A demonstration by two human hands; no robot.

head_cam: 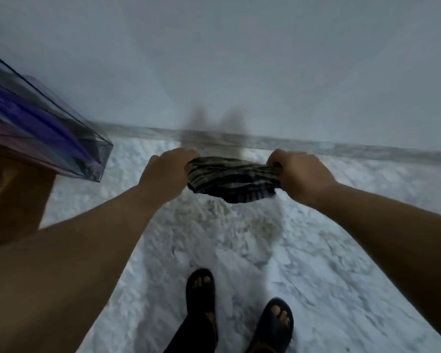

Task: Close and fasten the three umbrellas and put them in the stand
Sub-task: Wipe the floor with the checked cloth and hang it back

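Note:
A folded dark umbrella [233,179] with pale stripes is stretched level between my hands, out in front of me above the floor. My left hand [167,171] grips its left end with curled fingers. My right hand [299,173] grips its right end the same way. At the far left a clear, purple-tinted rectangular container [49,123] leans tilted, with dark and purple long shapes inside; I cannot tell whether those are umbrellas.
A brown wooden piece of furniture [13,200] stands at the left under the clear container. A pale wall [239,59] rises just ahead, meeting the white marbled floor [316,238]. My two feet in dark sandals [201,296] stand below.

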